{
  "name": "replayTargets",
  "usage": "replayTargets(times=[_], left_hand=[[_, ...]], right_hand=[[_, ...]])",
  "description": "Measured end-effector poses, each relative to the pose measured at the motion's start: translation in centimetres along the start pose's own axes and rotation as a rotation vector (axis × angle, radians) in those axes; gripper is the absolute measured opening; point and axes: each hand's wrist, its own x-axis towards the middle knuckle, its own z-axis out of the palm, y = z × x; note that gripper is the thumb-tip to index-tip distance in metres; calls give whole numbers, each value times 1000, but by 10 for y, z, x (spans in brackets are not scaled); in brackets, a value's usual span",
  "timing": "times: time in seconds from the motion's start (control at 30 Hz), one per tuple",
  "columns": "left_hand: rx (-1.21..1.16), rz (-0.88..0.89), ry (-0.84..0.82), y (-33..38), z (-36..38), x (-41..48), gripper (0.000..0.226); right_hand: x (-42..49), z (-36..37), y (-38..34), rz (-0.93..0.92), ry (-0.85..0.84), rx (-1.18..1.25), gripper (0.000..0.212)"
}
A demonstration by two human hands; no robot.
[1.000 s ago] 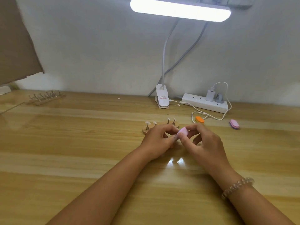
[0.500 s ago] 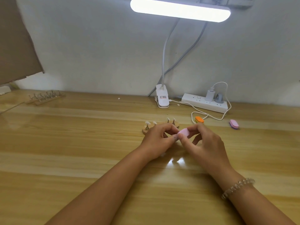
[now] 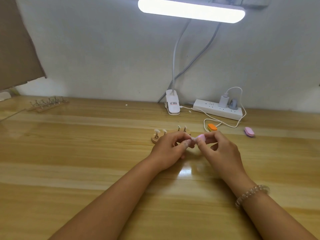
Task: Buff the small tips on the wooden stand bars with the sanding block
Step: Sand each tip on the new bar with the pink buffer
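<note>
Pink sanding block pinched, right hand curled.

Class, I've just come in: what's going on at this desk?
A person is working at a wooden desk. Their right hand pinches a small pink sanding block against what looks like a small pale tip pinched in the left hand, just in front of an oval wooden stand bar where four white tips stand. An orange block and another pink block lie unused to the right.
</note>
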Motion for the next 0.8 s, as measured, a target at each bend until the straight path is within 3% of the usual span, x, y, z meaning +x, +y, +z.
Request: replayTargets(times=[0.2, 0.33, 0.47, 0.6, 0.8], left_hand=[[17, 10, -16, -1, -1, 0, 20], [35, 10, -26, 0, 0, 0, 26], [15, 12, -22, -2, -1, 0, 24], [59, 15, -21, -1, 0, 0, 25], [31, -8, 22, 0, -2, 0, 23]], right_hand=[[-10, 5, -7, -165, -8, -16, 18], [-3, 3, -1, -94, 7, -33, 12], [-10, 5, -4, -220, -10, -54, 22], [-2, 3, 1, -88, -9, -23, 20], [-6, 5, -2, -146, -4, -45, 27]])
